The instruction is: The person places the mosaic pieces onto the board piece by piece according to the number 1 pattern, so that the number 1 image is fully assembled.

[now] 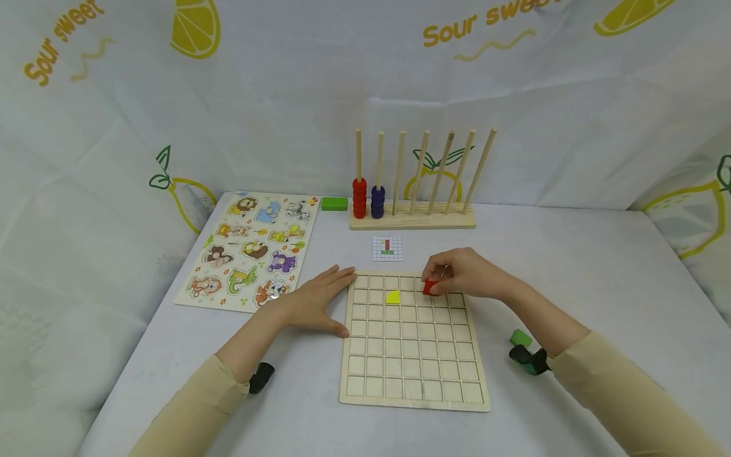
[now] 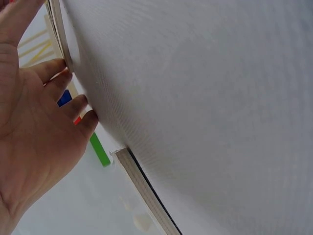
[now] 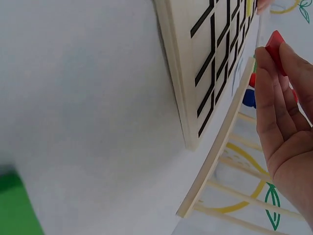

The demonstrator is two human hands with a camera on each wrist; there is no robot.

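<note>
Beside the left edge of a wooden grid board (image 1: 412, 349) lies my left hand (image 1: 311, 304), fingers straight and thumb spread, with fingertips and thumb tip at the rim. My right hand (image 1: 464, 273) pinches a small red block (image 1: 431, 287) between thumb and fingers over the board's upper right squares. In the right wrist view the red block (image 3: 275, 49) shows a pointed corner between the fingertips. A yellow quarter-round piece (image 1: 393, 297) sits in a square of the second row. Above the board lies a small pattern card (image 1: 387, 249) printed with coloured shapes.
A rod stand (image 1: 412, 220) with red rings (image 1: 359, 198) and dark blue rings (image 1: 377, 202) stands at the back. An animal puzzle board (image 1: 228, 261) lies at left, a green block (image 1: 334, 204) near it. Another green block (image 1: 520, 337) is by the right forearm.
</note>
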